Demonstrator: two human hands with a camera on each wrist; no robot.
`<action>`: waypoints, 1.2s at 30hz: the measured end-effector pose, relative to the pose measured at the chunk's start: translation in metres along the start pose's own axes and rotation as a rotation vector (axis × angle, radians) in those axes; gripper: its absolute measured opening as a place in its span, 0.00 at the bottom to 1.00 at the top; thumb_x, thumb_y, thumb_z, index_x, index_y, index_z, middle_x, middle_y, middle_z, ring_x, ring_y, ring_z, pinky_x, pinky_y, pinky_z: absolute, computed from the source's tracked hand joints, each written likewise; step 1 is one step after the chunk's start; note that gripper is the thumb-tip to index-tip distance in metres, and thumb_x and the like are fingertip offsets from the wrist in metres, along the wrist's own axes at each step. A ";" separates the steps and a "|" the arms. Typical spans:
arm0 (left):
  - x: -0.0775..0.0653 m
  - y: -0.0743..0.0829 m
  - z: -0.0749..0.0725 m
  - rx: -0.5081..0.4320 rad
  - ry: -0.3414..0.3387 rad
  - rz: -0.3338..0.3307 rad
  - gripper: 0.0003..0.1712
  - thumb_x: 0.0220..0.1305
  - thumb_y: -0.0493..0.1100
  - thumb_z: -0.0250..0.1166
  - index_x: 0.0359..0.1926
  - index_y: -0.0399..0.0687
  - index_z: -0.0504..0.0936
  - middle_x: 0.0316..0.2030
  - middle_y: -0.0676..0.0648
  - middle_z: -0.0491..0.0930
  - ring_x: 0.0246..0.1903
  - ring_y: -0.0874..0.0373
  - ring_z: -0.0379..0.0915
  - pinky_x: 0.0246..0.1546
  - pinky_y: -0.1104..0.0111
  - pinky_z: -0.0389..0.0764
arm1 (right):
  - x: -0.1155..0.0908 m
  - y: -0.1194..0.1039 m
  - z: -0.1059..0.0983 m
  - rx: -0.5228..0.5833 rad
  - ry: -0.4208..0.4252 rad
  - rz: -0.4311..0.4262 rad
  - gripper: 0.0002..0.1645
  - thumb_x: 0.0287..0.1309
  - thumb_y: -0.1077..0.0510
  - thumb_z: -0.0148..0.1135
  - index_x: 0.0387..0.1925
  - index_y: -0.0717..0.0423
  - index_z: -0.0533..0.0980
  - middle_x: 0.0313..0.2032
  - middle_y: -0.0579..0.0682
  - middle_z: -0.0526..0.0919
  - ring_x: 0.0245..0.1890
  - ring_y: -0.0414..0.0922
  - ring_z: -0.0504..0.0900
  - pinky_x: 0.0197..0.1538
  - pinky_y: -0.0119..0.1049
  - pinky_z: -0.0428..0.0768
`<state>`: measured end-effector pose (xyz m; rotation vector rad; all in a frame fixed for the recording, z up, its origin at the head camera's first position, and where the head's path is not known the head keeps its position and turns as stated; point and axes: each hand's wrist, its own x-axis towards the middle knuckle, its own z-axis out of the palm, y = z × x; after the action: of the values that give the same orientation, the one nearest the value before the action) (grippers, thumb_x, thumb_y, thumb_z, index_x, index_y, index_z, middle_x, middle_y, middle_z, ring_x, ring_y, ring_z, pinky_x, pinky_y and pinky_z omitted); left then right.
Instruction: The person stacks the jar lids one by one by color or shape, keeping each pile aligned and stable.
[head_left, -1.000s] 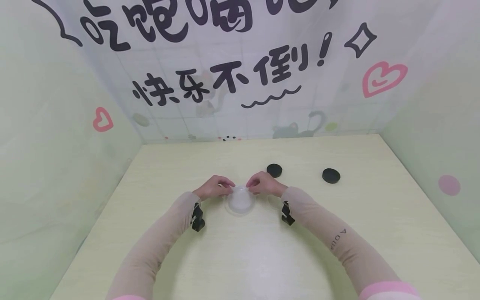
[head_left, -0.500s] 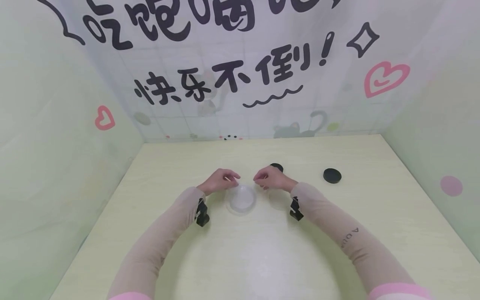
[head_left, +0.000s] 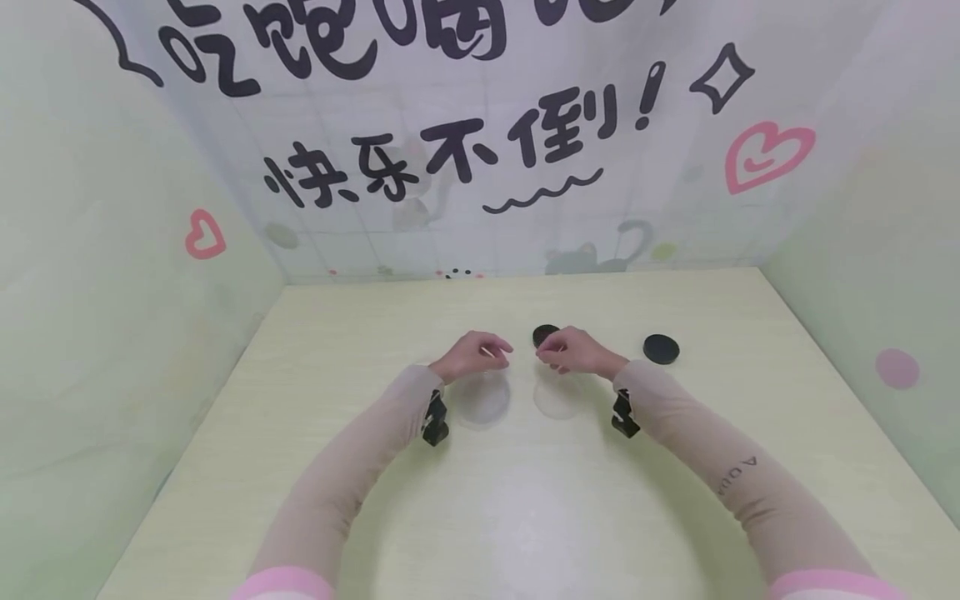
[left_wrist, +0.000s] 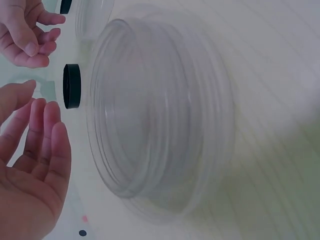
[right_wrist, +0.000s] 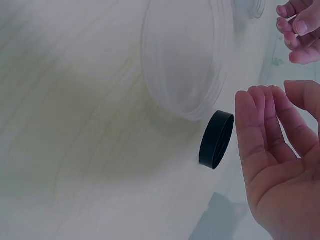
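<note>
My left hand hovers over the table behind a clear round plastic container, its fingers loosely bent and holding nothing. The container has a ridged round rim and stands on the table; it shows faintly in the head view. To its right lies a second clear round plastic piece, close below my right hand. The right hand is also loosely bent with nothing between thumb and fingers. A black round lid sits just beyond the right fingertips, partly hidden by that hand in the head view.
Another black round lid lies farther right on the pale wooden table. A printed cloth hangs behind the table's back edge, and more cloth rises at both sides. Each wrist carries a black camera mount.
Both hands let go of the clear container's rim, where their fingertips pinched it a second ago. They have moved apart from it and shifted right, the right hand now over the second clear piece.
</note>
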<state>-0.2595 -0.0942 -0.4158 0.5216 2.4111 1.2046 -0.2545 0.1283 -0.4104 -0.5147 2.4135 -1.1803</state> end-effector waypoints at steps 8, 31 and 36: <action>0.011 0.018 0.018 0.016 -0.089 0.053 0.18 0.54 0.36 0.63 0.47 0.36 0.76 0.35 0.44 0.79 0.37 0.57 0.73 0.38 0.73 0.74 | -0.012 0.012 -0.007 -0.003 0.016 -0.017 0.14 0.57 0.64 0.53 0.43 0.71 0.73 0.33 0.62 0.78 0.28 0.46 0.77 0.33 0.37 0.79; 0.039 0.020 0.049 -0.019 -0.175 -0.171 0.21 0.47 0.36 0.68 0.46 0.44 0.76 0.34 0.47 0.76 0.29 0.57 0.74 0.31 0.71 0.76 | -0.027 0.047 -0.010 -0.039 0.021 -0.033 0.13 0.50 0.64 0.59 0.39 0.68 0.76 0.32 0.55 0.81 0.27 0.41 0.77 0.31 0.33 0.76; 0.039 0.021 0.053 -0.018 -0.157 -0.179 0.21 0.47 0.32 0.66 0.46 0.42 0.76 0.34 0.46 0.76 0.29 0.57 0.74 0.30 0.72 0.77 | -0.029 0.051 -0.007 -0.028 0.032 -0.031 0.13 0.49 0.65 0.60 0.38 0.68 0.76 0.31 0.55 0.81 0.30 0.43 0.77 0.31 0.32 0.77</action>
<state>-0.2630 -0.0282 -0.4342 0.3708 2.2587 1.0672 -0.2410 0.1761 -0.4421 -0.5477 2.4610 -1.1775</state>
